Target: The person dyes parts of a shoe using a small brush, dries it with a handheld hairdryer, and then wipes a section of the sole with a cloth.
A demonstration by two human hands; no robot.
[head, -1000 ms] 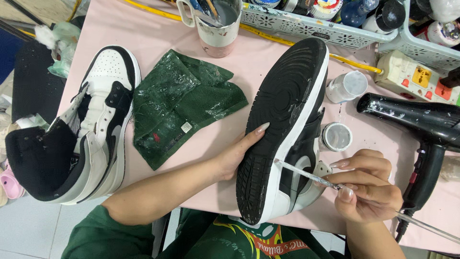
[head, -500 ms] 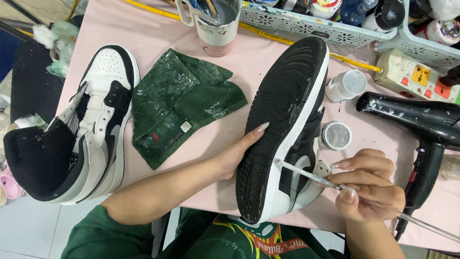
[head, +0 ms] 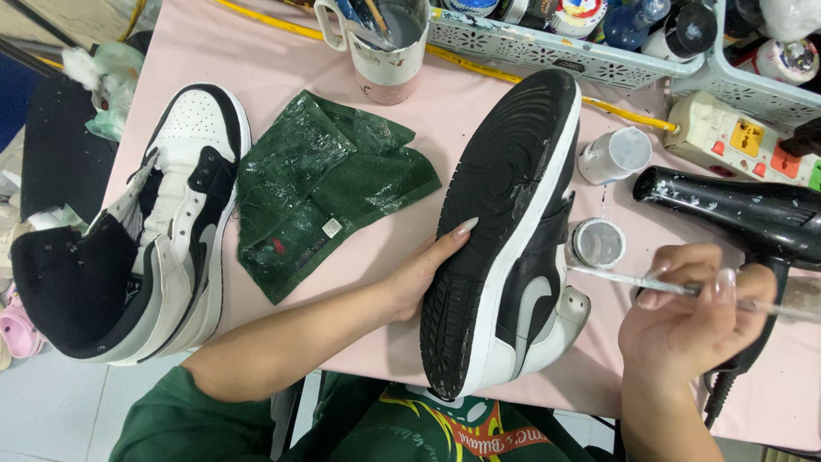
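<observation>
A person's left hand steadies a black-and-white sneaker tipped on its side on a pink table, fingers flat against the black sole and not closed around it. The shoe's long axis runs near to far, leaning slightly right, with the toe at the far end and the heel at the near edge. Pale smears fleck the sole; the white midsole and black upper face right. The right hand pinches a thin brush just right of the shoe, its tip near a small open jar. A green cloth and the matching sneaker lie left; a black hair dryer lies right.
</observation>
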